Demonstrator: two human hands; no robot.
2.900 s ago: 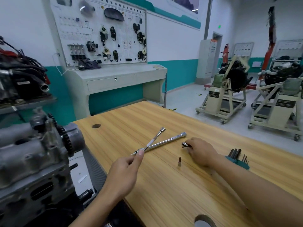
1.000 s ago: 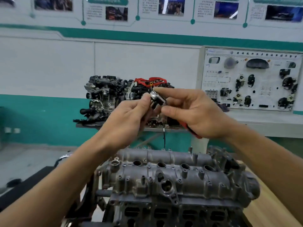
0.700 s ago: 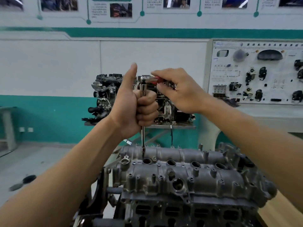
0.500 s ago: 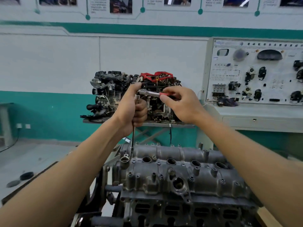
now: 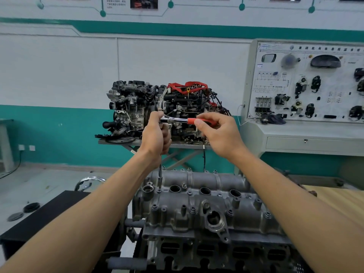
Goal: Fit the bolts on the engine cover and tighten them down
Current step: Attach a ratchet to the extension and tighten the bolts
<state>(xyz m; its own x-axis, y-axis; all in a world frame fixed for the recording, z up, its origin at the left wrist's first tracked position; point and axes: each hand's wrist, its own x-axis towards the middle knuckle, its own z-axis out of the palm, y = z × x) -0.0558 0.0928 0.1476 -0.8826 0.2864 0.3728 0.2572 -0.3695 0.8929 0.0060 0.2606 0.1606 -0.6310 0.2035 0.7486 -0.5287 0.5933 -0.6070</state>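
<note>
A white wall with a teal band ran behind a workshop, where one display engine [image 5: 163,107] sat on a stand and one training board [image 5: 307,81] stood to its right. The board's header line and the wall posters carried writing too blurred to read. Nearest the camera lay the grey engine cover [image 5: 197,209], with three round openings [image 5: 175,188] in a row along its top and small bolt heads dotted around its edges. Two bare forearms reached over it. The left hand [image 5: 156,134] was clenched round the upright extension bar [image 5: 160,174], whose lower end met the cover at its far left corner, just beside the first opening. The right hand [image 5: 218,133] pinched the red handle of the single ratchet [image 5: 177,120], which lay level across the top of the bar. Open floor spread to the left past a black bench [image 5: 49,209]. A wooden table [image 5: 338,200] edged in close on the right.
</note>
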